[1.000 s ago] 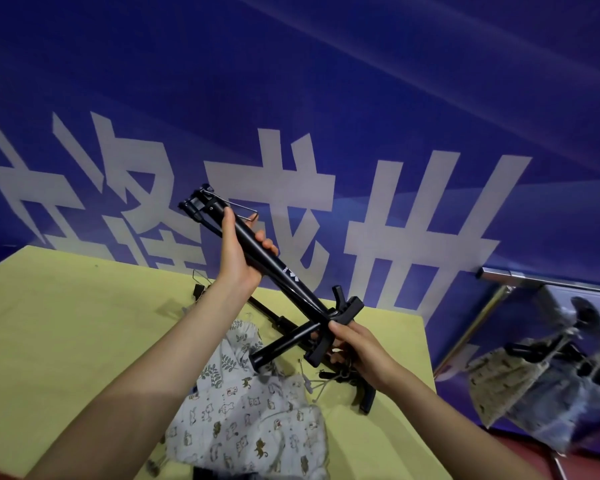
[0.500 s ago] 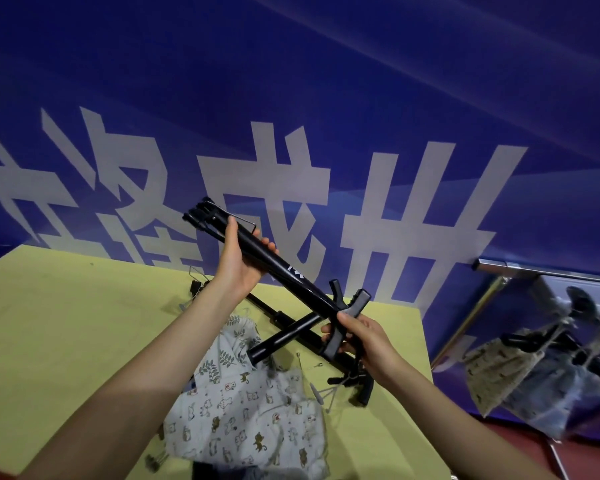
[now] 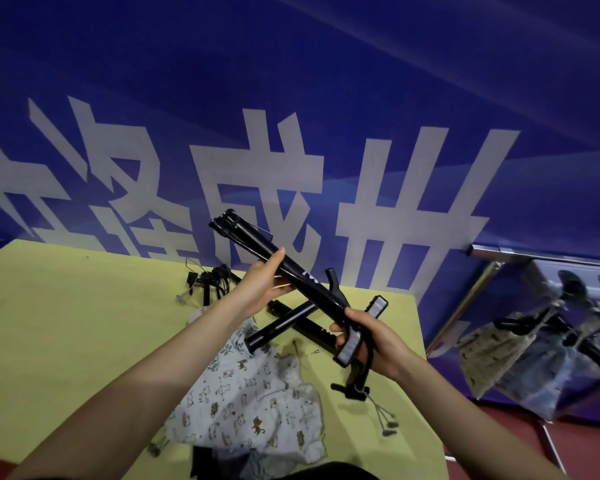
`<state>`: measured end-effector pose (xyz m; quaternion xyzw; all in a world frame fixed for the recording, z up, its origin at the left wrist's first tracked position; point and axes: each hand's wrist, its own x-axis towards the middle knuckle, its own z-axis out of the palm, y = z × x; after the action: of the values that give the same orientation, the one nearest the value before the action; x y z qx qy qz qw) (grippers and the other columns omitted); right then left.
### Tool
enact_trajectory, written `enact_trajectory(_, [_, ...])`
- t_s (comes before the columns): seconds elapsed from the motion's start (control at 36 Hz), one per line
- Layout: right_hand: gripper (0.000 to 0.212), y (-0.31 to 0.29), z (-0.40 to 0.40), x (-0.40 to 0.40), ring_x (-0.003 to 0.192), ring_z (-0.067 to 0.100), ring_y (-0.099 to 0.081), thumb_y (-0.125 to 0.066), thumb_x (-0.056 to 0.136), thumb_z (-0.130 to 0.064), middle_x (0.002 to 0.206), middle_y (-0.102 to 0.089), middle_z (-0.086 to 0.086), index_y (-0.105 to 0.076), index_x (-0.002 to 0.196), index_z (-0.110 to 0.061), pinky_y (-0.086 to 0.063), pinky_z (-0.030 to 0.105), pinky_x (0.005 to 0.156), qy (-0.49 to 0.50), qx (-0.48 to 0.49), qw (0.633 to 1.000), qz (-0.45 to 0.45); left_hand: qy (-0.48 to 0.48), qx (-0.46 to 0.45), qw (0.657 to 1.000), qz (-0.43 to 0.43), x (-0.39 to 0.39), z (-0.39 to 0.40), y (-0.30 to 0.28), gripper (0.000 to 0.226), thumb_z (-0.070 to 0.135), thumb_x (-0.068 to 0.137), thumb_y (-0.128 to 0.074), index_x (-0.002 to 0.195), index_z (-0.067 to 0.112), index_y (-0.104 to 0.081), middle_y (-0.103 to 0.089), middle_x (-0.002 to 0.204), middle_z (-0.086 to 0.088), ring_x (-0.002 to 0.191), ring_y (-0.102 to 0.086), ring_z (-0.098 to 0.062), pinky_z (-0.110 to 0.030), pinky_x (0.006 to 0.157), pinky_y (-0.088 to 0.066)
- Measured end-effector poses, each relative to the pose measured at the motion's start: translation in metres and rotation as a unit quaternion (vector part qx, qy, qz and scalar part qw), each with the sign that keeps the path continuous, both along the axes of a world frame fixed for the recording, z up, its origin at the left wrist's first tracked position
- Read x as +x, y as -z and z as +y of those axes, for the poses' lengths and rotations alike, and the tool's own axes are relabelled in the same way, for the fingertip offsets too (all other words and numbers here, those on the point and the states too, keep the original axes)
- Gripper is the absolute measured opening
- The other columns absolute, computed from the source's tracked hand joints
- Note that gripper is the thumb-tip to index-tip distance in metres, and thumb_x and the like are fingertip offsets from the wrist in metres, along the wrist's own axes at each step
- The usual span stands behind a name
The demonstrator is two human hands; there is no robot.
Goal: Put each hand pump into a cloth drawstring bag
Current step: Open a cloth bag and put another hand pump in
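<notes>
I have the pump up off the table, slanting from upper left down to lower right, and I judge it is held in the air like this so I can get it folded flat and lined up before it goes into a bag. My left hand sits under the barrel about midway, palm up, thumb laid along the tube and the fingers curled loosely beneath it; it cradles more than it clamps, which lets the barrel turn if I need it to. My right hand is wrapped round the low end where the handle crosspiece meets the barrel, fingers curled tight on it, since that end is where the awkward sticking-out parts are and where I need control. The far end of the pump, with its foot and thin wire, points up toward the blue wall.

Below my hands more pumps lie crossed on the table, still unbagged, with a tangle of black parts further back. The printed cloth bag lies crumpled close to me, right under my left forearm; I cannot tell which way its mouth faces. Off to the right, on a rack, bagged pumps hang blurred.

I reckon the next need is to free one hand to open the bag, then feed the slim end in first so the crosspiece does not snag the cloth
</notes>
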<state>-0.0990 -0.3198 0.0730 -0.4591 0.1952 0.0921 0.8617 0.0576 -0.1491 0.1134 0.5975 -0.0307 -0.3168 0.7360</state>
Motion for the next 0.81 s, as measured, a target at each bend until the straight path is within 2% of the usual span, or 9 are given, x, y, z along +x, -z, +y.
enact_trajectory(0.08, [0.058,0.005,-0.002,-0.001,0.056,0.017,-0.053,-0.065,0.079,-0.034,0.075,-0.063,0.007,-0.056,0.128,-0.005,-0.043,0.029,0.060,0.033,-0.055,0.998,-0.010,-0.001,-0.007,1.000,0.021,-0.009,-0.001,0.010,0.032,0.028,0.100,-0.049,0.115,0.001,-0.059,-0.069,0.107,-0.015,0.101,-0.068,-0.028,-0.037,0.086,-0.056])
enact_trajectory(0.14, [0.053,0.009,-0.004,-0.004,0.053,0.015,-0.049,-0.062,0.084,-0.033,0.071,-0.058,0.006,-0.056,0.128,-0.004,-0.040,0.027,0.056,0.048,-0.074,0.996,-0.014,0.000,-0.003,0.999,0.035,-0.015,0.000,0.019,0.033,0.028,0.099,-0.050,0.117,0.001,-0.059,-0.070,0.106,-0.014,0.098,-0.069,-0.029,-0.035,0.083,-0.057])
enact_trajectory(0.28, [0.044,0.022,-0.008,-0.015,0.046,0.013,-0.040,-0.055,0.092,-0.029,0.064,-0.049,0.004,-0.054,0.125,0.000,-0.034,0.024,0.049,0.065,-0.048,0.997,0.001,0.009,0.005,0.999,0.053,-0.029,0.003,0.037,0.039,0.029,0.098,-0.053,0.122,0.000,-0.059,-0.068,0.114,-0.017,0.099,-0.069,-0.029,-0.032,0.082,-0.058])
enact_trajectory(0.44, [0.043,0.029,-0.009,-0.028,0.045,0.013,-0.035,-0.063,0.077,-0.031,0.059,-0.045,0.005,-0.050,0.110,-0.006,-0.029,0.025,0.048,0.074,-0.016,0.997,0.009,0.008,0.035,0.998,0.060,-0.037,0.004,0.053,0.056,0.038,0.092,-0.061,0.133,0.002,-0.049,-0.062,0.124,-0.019,0.101,-0.069,-0.030,-0.033,0.080,-0.058])
enact_trajectory(0.61, [0.038,0.038,-0.015,-0.037,0.045,0.013,-0.034,-0.062,0.080,-0.028,0.059,-0.042,0.005,-0.050,0.109,-0.006,-0.028,0.024,0.046,0.072,0.003,0.997,0.003,0.014,0.070,0.996,0.053,-0.042,0.007,0.067,0.060,0.041,0.093,-0.058,0.139,0.007,-0.041,-0.054,0.132,-0.016,0.101,-0.069,-0.028,-0.035,0.087,-0.057])
enact_trajectory(0.72, [0.027,0.042,-0.022,-0.047,0.046,0.013,-0.033,-0.061,0.084,-0.026,0.061,-0.041,0.006,-0.054,0.098,-0.005,-0.031,0.023,0.043,0.063,-0.005,0.998,-0.005,0.019,0.102,0.994,0.037,-0.050,0.007,0.073,0.042,0.038,0.096,-0.054,0.124,0.006,-0.053,-0.065,0.114,-0.017,0.095,-0.069,-0.028,-0.033,0.079,-0.058])
enact_trajectory(0.81, [0.022,0.046,-0.031,-0.056,0.049,0.014,-0.034,-0.058,0.086,-0.027,0.062,-0.042,0.006,-0.056,0.093,-0.006,-0.032,0.023,0.046,0.071,-0.037,0.997,0.009,0.018,0.151,0.988,0.011,-0.055,0.007,0.081,0.036,0.034,0.098,-0.051,0.119,0.006,-0.058,-0.068,0.100,-0.014,0.075,-0.065,-0.021,-0.029,0.066,-0.056])
